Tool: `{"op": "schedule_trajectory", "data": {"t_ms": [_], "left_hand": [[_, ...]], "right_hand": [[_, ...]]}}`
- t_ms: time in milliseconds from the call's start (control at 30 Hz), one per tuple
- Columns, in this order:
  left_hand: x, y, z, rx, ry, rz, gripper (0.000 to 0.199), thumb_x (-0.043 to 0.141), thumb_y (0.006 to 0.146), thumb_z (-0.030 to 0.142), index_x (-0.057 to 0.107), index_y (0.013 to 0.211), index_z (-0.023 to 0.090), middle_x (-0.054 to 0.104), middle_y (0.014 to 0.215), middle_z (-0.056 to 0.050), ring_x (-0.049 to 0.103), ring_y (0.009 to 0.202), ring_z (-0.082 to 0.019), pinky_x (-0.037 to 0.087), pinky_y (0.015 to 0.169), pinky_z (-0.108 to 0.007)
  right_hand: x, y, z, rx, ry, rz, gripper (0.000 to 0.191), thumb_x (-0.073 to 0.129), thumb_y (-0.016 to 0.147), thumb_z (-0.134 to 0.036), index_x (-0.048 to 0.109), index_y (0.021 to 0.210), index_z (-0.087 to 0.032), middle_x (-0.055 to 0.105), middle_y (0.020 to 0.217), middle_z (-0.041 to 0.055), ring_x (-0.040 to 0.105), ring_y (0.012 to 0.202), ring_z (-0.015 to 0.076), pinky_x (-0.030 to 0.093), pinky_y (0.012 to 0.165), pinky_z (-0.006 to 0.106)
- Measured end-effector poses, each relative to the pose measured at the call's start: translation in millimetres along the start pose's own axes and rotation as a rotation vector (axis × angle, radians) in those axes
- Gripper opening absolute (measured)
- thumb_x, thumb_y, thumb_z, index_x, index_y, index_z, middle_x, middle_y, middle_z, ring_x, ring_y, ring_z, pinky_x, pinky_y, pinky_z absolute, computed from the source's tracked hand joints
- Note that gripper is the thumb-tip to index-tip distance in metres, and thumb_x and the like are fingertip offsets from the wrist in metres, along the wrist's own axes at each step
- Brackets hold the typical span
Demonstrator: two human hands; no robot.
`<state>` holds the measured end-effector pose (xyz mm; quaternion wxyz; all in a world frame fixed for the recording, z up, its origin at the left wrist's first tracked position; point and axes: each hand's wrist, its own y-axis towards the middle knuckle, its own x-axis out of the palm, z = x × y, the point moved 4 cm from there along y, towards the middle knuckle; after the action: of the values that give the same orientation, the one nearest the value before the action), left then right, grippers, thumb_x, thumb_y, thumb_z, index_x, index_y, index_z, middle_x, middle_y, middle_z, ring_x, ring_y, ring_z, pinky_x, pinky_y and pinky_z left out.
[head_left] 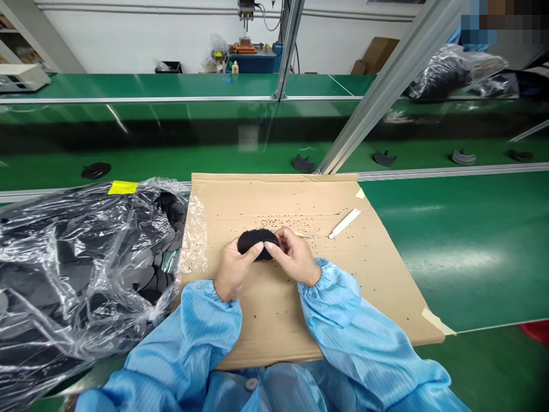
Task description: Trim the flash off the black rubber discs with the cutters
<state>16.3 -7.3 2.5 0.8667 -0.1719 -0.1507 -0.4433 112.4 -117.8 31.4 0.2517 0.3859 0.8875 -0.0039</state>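
Observation:
A black rounded piece [258,243] is held between my two hands above a brown cardboard sheet [274,320]. My left hand [235,266] grips its left end, thumb on the near face. On the right side, my right hand [295,256] pinches the piece, and the two thumb tips nearly meet at its middle. Small black specks lie scattered on the cardboard, densest just beyond the piece. A white-handled tool [344,224] rests to the right of my hands. The thin tip of another tool [304,235] shows beside my right hand.
At the left, a clear plastic bag [86,274] with a yellow label holds many dark pieces. Beyond the cardboard, curved dark parts [303,163] sit spaced along a green belt [193,163]. A metal post [386,80] slants up at the right. A person is partly visible at the top right.

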Motion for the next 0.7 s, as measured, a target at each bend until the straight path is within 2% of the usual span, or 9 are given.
{"op": "schedule_trajectory", "data": {"t_ms": [133, 300, 433, 567, 633, 700], "left_hand": [[0.7, -1, -1, -0.051, -0.049, -0.079, 0.035, 0.078, 0.07, 0.03, 0.07, 0.1, 0.014, 0.072, 0.1, -0.008, 0.066, 0.093, -0.021, 0.052, 0.088, -0.037], [0.9, -1, 0, -0.088, -0.066, -0.159, 0.031, 0.078, 0.071, 0.028, 0.069, 0.097, 0.014, 0.071, 0.094, -0.006, 0.065, 0.086, -0.018, 0.052, 0.083, -0.033], [3.2, -2, 0, -0.11, -0.086, -0.2, 0.03, 0.078, 0.07, 0.027, 0.068, 0.095, 0.013, 0.07, 0.092, -0.006, 0.064, 0.084, -0.017, 0.051, 0.081, -0.033], [5.2, -1, 2, -0.116, -0.164, -0.167, 0.033, 0.078, 0.072, 0.026, 0.066, 0.099, 0.013, 0.069, 0.096, -0.006, 0.063, 0.089, -0.016, 0.05, 0.082, -0.029], [3.9, 1, 3, -0.157, -0.225, -0.111, 0.036, 0.078, 0.071, 0.027, 0.064, 0.102, 0.014, 0.067, 0.095, -0.005, 0.062, 0.083, -0.014, 0.05, 0.073, -0.025], [1.4, 3, 3, -0.233, -0.282, -0.05, 0.038, 0.078, 0.071, 0.03, 0.062, 0.103, 0.015, 0.066, 0.09, -0.003, 0.06, 0.072, -0.011, 0.047, 0.059, -0.021]], "right_hand": [[-2, 1, -6, -0.092, -0.142, -0.162, 0.042, 0.045, 0.092, -0.05, 0.045, 0.063, -0.019, 0.039, 0.054, -0.0035, 0.037, 0.051, 0.0093, 0.029, 0.049, 0.024], [-4, 0, -7, -0.118, -0.088, -0.248, 0.045, 0.043, 0.093, -0.05, 0.047, 0.062, -0.018, 0.04, 0.056, -0.0029, 0.037, 0.053, 0.009, 0.028, 0.05, 0.023], [-7, 0, -10, -0.166, -0.112, -0.201, 0.05, 0.047, 0.092, -0.05, 0.037, 0.053, -0.018, 0.034, 0.052, -0.004, 0.032, 0.049, 0.0076, 0.025, 0.048, 0.023], [-6, -2, -15, -0.243, -0.145, -0.1, 0.047, 0.049, 0.093, -0.043, 0.041, 0.054, -0.018, 0.035, 0.051, -0.0042, 0.033, 0.048, 0.0074, 0.027, 0.049, 0.023], [-5, -3, -15, -0.245, -0.072, -0.042, 0.038, 0.056, 0.089, -0.046, 0.051, 0.064, -0.018, 0.042, 0.055, -0.0034, 0.038, 0.049, 0.008, 0.032, 0.049, 0.023], [-4, -4, -13, -0.214, 0.068, -0.023, 0.032, 0.063, 0.084, -0.048, 0.059, 0.085, -0.017, 0.054, 0.064, -0.0005, 0.047, 0.054, 0.0098, 0.04, 0.05, 0.023]]}}
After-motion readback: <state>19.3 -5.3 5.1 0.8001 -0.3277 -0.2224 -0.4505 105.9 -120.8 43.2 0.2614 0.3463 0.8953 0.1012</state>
